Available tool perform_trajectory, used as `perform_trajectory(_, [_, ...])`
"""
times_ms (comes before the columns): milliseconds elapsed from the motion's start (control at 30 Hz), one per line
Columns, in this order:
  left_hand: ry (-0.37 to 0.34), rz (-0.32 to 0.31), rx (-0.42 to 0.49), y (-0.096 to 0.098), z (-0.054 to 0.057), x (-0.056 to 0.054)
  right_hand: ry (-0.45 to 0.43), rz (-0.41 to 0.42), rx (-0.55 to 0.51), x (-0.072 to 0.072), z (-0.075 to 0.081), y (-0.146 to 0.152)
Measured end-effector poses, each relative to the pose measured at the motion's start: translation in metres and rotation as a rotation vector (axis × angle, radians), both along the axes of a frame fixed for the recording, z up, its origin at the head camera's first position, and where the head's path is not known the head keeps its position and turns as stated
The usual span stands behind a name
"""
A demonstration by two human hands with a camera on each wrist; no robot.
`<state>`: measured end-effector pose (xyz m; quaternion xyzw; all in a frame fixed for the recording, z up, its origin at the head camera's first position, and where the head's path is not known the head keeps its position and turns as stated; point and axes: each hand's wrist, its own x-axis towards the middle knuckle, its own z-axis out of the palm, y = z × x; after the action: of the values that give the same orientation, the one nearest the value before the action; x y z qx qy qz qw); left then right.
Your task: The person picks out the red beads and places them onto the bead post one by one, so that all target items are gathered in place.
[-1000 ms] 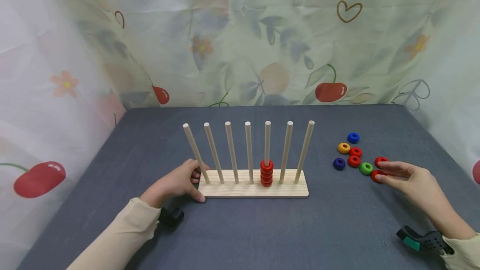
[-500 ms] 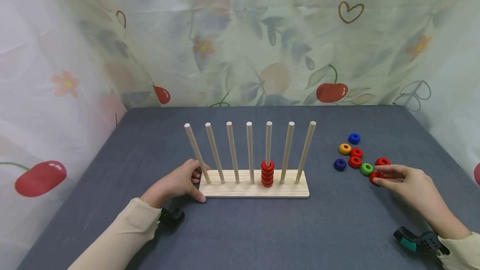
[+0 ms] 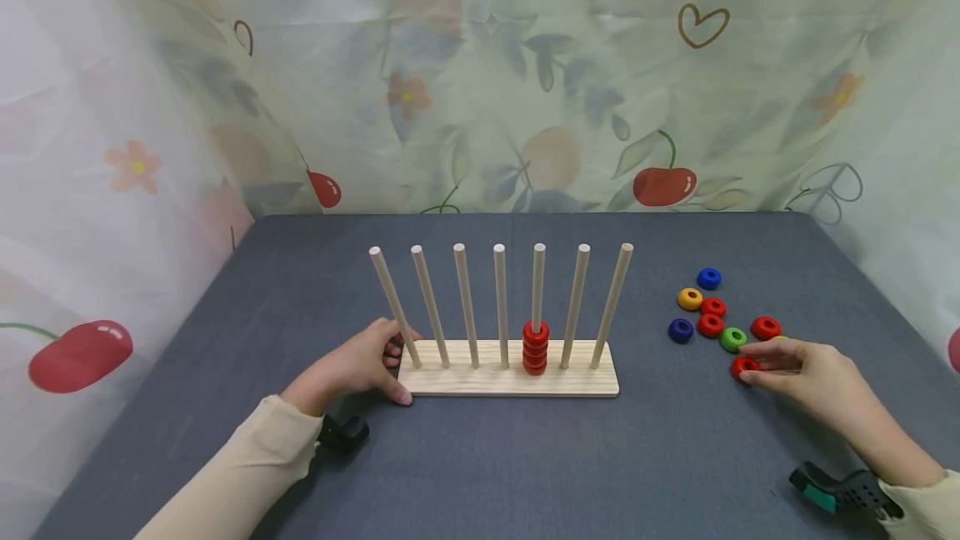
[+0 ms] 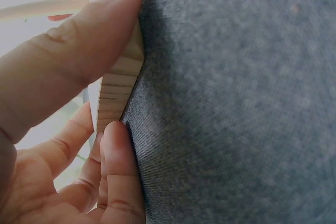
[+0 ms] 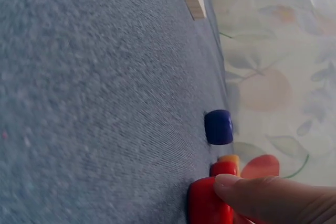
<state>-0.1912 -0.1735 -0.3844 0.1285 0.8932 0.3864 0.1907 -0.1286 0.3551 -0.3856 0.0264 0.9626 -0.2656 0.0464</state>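
Left forearm in a cream sleeve (image 3: 232, 469) enters from lower left, angled up-right, black device (image 3: 342, 435) at the cuff. Left hand (image 3: 366, 363) grips the left end of the wooden base (image 3: 457, 387): thumb at the near corner, fingers curled at the end face, gap just the base. Base lies flat mid-table, long axis left-right, roughly parallel to the table's far edge. Seven pegs (image 3: 466, 298) point up from it in one row, outer ones slanting outward in the head view. Red stack (image 3: 535, 348) sits on the fifth peg from left.

Right of base, well apart, loose on the table (image 3: 487, 473): dark blue ring (image 3: 676, 333), yellow ring (image 3: 683, 302), blue ring (image 3: 708, 282), two red rings, green ring (image 3: 727, 343).

Next, red ring (image 3: 738, 368) pinched between right hand's (image 3: 821, 373) thumb and fingers, nearly closed, just ring-wide. Ring's hole faces up, axis about vertical. Right forearm comes from lower right, angled up-left. Another red ring (image 3: 766, 333) lies just behind the fingers.
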Motion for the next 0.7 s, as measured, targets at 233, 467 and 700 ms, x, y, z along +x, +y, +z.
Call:
perform_trajectory(233, [0.002, -0.017, 0.013, -0.0004, -0.0004, -0.0004, -0.007, 0.034, 0.009, -0.0023, -0.0034, -0.0033])
perform_trajectory(467, [0.006, -0.029, 0.012, -0.0016, -0.0012, -0.0007, -0.005, 0.058, 0.043, -0.0029, -0.0042, -0.0043])
perform_trajectory(700, [0.001, -0.015, 0.008, -0.0002, -0.0009, -0.0005, -0.019, 0.060, 0.048, -0.0043, -0.0037, -0.0045])
